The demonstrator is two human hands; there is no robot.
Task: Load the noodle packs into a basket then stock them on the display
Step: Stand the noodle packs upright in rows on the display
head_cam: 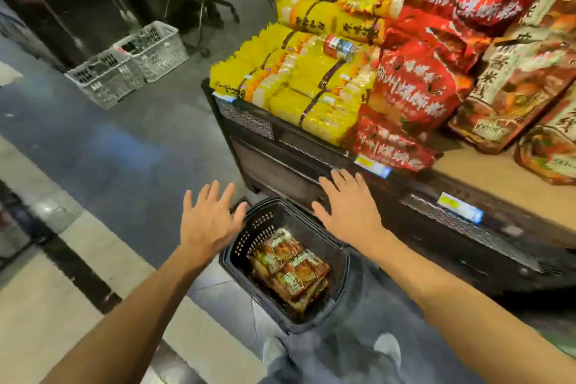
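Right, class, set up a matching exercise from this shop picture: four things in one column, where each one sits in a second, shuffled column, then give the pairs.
Things
1. black plastic shopping basket
2. brown-red noodle packs
3. red and blue can
4. white slatted plastic crates

Places
A. lying on the yellow noodle bags on the display
B. on the floor beneath both open hands, left hand and right hand
C. on the floor across the aisle, far left
D. inside the basket

Pairs: 1-B, 2-D, 3-A, 4-C
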